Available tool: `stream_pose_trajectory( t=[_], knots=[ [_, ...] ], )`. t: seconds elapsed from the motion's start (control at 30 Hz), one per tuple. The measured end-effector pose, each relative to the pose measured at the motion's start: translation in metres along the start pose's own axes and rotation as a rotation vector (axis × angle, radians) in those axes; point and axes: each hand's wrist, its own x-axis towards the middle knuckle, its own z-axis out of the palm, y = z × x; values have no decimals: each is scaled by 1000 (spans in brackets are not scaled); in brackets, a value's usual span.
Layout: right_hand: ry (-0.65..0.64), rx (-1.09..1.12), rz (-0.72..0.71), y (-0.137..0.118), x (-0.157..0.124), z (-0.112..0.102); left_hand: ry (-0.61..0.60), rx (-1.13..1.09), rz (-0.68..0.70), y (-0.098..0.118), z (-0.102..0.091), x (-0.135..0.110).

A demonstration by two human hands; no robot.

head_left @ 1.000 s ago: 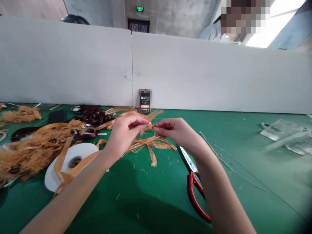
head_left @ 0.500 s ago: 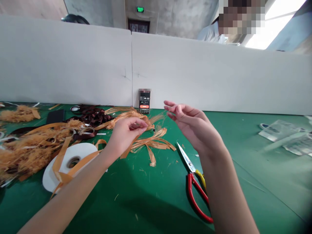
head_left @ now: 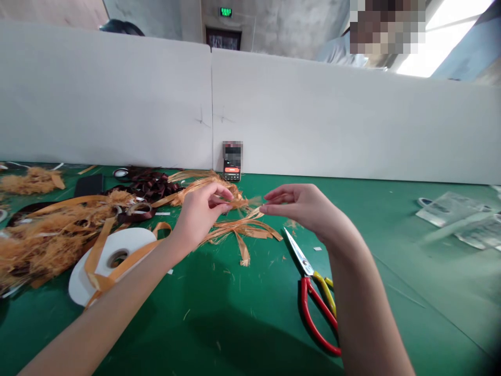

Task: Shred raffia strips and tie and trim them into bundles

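My left hand is closed in a pinch on a frayed orange ribbon piece held above the green table. My right hand is just right of it, its thumb and fingers pinched together at the ribbon's loose fibres; what they grip is too fine to see. Under both hands lies a bundle of shredded orange ribbon strips. Red-handled scissors lie on the table below my right wrist, blades pointing away from me.
A white ribbon spool with orange ribbon sits at left, beside fuzzy orange ribbon heaps and dark maroon ribbon. A phone leans on the white partition. Clear plastic bags lie far right. A person stands behind the partition.
My right hand pulled up and away from the ribbon piece with fingers spread, then came back down to pinch at its frayed end. My left hand kept its grip.
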Motion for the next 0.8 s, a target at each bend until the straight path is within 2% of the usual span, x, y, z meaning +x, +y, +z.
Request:
stream_pose_trajectory(
  t=[0.1,0.13,0.17,0.23,0.3,0.37,0.47,0.53,0.6,0.67,0.73,0.8],
  knots=[
    [101,-314,-10,4,2,2,-31,-18,0,-1,0,-3],
    [90,-368,-21,4,1,0,-36,-18,-5,-2,0,-4],
    [43,-379,-32,4,0,-2,-39,-11,-9,-2,0,-5],
    [-142,-309,-51,2,-5,-8,-35,16,-8,-4,0,-6],
    [-351,-160,-86,-2,-11,-14,-29,41,8,-6,0,-7],
    [-440,37,-158,-8,-17,-18,-40,58,20,-8,1,-8],
    [-317,300,-294,-13,-21,-14,-117,64,15,-11,5,-9],
    [-181,342,-382,-12,-19,-7,-187,55,6,-11,8,-12],
    [-47,228,-479,-8,-14,0,-235,37,-8,-9,11,-16],
    [91,-10,-573,-3,-7,6,-256,13,-24,-6,14,-20],
    [169,-260,-635,2,-1,11,-273,-16,-44,-3,17,-24],
    [201,-416,-664,5,4,15,-290,-42,-61,0,20,-28]
  ],
)
